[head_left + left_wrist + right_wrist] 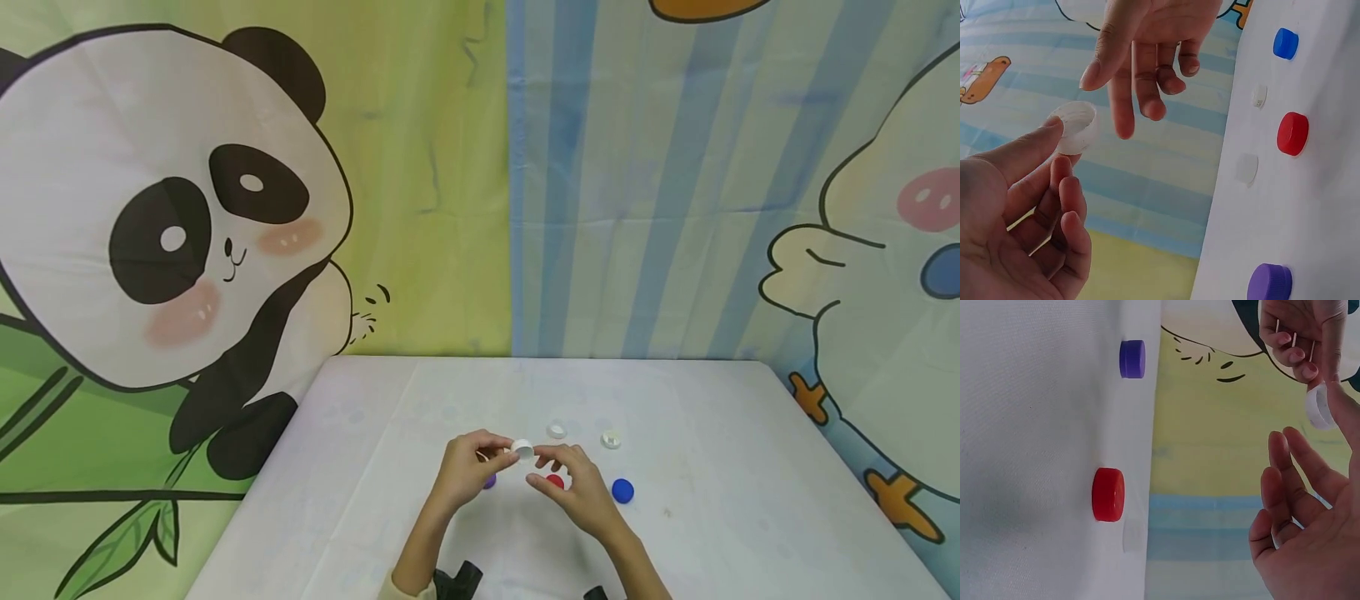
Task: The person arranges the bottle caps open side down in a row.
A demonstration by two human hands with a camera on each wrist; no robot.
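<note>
Between thumb and fingertips, my left hand (468,473) pinches a white bottle cap (1077,129) above the table, its hollow side showing in the head view. My right hand (579,493) is just to the right of it, fingers apart and loosely bent, holding nothing. In the right wrist view its thumb overlaps the cap's edge. Below the hands on the table are a red bottle cap (1109,494) and a purple bottle cap (1269,282), both partly hidden by the hands in the head view.
A blue bottle cap (622,491) lies right of the right hand. Farther back are a translucent white cap (557,431) and another whitish cap (611,439). The white-covered table (360,500) meets a printed cloth backdrop (427,208) at its far edge.
</note>
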